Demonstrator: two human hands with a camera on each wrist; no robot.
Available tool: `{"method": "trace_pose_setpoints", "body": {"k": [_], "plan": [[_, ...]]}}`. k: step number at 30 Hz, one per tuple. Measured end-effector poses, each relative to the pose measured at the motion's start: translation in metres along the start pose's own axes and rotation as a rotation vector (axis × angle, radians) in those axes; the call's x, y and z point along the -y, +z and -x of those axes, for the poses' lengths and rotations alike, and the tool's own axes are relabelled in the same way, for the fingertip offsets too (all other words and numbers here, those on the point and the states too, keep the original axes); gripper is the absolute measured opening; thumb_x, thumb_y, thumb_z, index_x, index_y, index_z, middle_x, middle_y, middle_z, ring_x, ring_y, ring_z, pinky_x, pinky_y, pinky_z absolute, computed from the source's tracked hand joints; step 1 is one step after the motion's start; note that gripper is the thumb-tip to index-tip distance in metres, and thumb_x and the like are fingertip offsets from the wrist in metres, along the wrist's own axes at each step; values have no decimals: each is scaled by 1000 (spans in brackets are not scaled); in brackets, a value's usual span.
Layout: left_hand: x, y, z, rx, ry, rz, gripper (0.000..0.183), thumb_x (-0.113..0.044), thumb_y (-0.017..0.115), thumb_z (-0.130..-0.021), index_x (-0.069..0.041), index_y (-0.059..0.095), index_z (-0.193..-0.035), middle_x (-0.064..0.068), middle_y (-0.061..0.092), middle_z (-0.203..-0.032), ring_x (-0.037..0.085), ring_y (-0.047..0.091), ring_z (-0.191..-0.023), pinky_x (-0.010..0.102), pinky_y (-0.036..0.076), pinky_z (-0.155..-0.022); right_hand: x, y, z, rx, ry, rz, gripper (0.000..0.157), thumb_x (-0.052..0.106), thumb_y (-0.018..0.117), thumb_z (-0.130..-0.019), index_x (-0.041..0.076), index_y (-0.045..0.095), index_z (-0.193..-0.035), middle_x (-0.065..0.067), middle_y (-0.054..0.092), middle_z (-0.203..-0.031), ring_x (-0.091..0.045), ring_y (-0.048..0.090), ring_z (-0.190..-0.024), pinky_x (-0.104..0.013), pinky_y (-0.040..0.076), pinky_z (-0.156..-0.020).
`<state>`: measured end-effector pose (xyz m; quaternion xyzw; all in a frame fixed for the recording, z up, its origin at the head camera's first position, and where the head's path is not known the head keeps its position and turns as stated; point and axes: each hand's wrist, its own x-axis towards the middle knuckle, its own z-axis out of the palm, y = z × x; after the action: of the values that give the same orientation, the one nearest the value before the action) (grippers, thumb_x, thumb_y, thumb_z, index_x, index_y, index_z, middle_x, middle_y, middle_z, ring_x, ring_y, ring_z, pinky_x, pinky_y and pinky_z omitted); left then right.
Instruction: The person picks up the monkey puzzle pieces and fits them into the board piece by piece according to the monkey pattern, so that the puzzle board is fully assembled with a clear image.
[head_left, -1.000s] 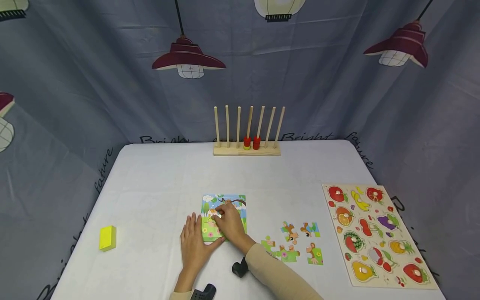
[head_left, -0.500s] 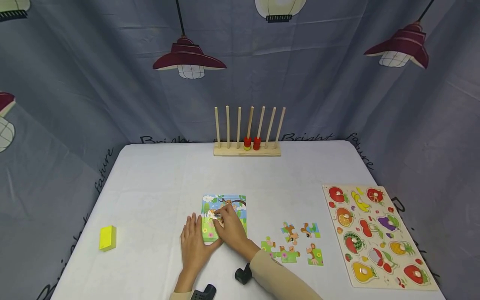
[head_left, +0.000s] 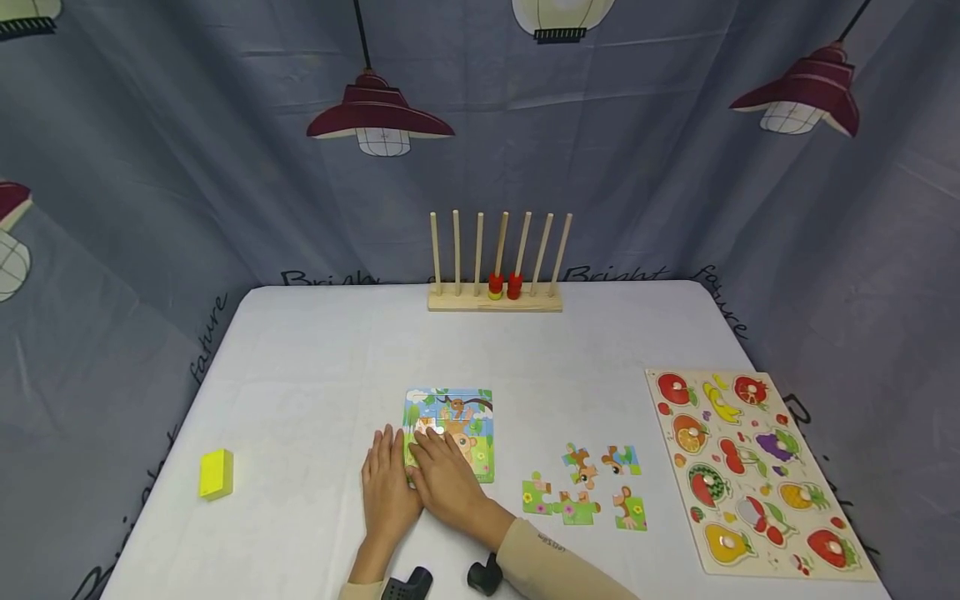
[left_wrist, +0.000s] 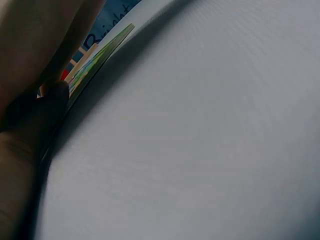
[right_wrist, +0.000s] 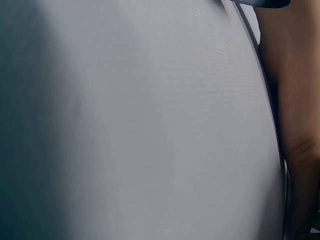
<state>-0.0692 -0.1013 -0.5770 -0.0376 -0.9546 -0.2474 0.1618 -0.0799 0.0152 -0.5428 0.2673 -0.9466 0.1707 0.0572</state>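
Observation:
A small jigsaw puzzle board (head_left: pixel 483 450) with a colourful animal picture lies in front of me in the head view. My left hand (head_left: pixel 388 492) rests flat along its left edge, fingers straight and pointing away. My right hand (head_left: pixel 450 487) lies across the board's lower left part with its fingers stretched out, covering that corner of the picture. The two hands meet at the thumbs. Right of the board are several loose puzzle pieces (head_left: pixel 577 510). In the left wrist view the board (left_wrist: pixel 102 54) shows edge-on beside the hand.
To the right lies a wooden fruit puzzle board (head_left: pixel 757 475). A yellow block (head_left: pixel 216 474) sits at the left. At the back edge of the white table (head_left: pixel 315 350) stands a wooden peg rack (head_left: pixel 495 300) with red and yellow rings on two pegs.
My right hand has gone from bent fingers over the middle of the puzzle board to lying flat lower and further left. The left hand stays in place.

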Motion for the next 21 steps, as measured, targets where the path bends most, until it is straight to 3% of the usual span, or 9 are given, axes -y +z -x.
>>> {"method": "trace_pose_setpoints", "body": {"k": [7, 21], "plan": [[1, 0, 0, -21, 17, -13, 62, -11, 60, -72, 5, 43, -130, 24, 37, -139, 38, 28, -133, 50, 21, -105, -2, -2, 2, 28, -14, -20, 41, 34, 35, -97, 10, 53, -125, -8, 47, -137, -25, 39, -131, -50, 30, -107], [0, -3, 1, 15, 3, -24, 68, -14, 67, -72, 4, 41, -131, 24, 35, -141, 38, 25, -134, 51, 20, -106, -3, -2, 4, 53, -28, -34, 37, 32, 39, -96, 10, 54, -122, -9, 45, -138, -25, 37, -132, -50, 30, -107]]}}
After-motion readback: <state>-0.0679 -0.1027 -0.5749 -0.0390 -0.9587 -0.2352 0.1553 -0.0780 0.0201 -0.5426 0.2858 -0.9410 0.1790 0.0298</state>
